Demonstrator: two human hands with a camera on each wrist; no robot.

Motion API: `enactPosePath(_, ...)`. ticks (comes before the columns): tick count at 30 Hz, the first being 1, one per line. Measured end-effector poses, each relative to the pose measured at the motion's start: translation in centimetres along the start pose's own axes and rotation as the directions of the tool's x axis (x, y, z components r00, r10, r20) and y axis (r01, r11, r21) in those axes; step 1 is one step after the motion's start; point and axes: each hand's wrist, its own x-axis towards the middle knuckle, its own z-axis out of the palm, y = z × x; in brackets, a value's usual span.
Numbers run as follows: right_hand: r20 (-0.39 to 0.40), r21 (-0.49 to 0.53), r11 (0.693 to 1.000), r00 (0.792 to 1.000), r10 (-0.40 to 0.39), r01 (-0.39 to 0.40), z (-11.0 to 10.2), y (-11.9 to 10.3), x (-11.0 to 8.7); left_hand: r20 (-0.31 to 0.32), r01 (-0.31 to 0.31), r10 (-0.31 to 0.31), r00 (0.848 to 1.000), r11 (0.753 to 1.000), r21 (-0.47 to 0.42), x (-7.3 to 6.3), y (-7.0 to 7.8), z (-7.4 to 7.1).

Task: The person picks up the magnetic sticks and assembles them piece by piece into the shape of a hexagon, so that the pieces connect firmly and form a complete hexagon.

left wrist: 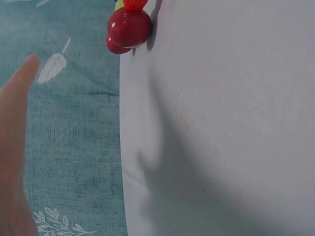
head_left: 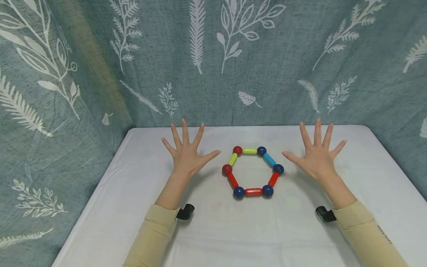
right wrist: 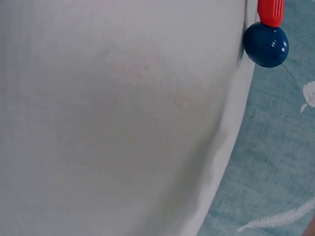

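Observation:
A closed ring of magnetic-looking rods and balls point(head_left: 253, 191) lies on the white-covered table between the hands. Two red balls point(head_left: 227, 170) form its left side; several dark blue balls point(head_left: 278, 169) make up the other corners. Red, yellow-green and one light blue rod point(head_left: 269, 160) link them. My left hand point(head_left: 187, 157) is held with fingers spread to the left of the ring, holding nothing. On the other side my right hand point(head_left: 317, 159) is likewise spread and bare. A red ball point(left wrist: 130, 27) shows in the left wrist view, a blue ball point(right wrist: 266, 44) in the right.
A white cloth covers the table point(head_left: 227, 233), with rounded far corners. Behind and beside it hangs a green curtain point(head_left: 213, 92) with white leaf prints. Small black wrist devices point(head_left: 185, 211) sit at both beige cuffs. Both hands cast shadows on the cloth.

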Motion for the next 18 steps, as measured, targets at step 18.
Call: enactPosePath(18,0.024,0.042,0.999,1.000,0.001,-0.002,0.59,-0.04,-0.33,0.050,0.041,-0.039,0.998,0.999,-0.036,0.19,0.23,0.00)
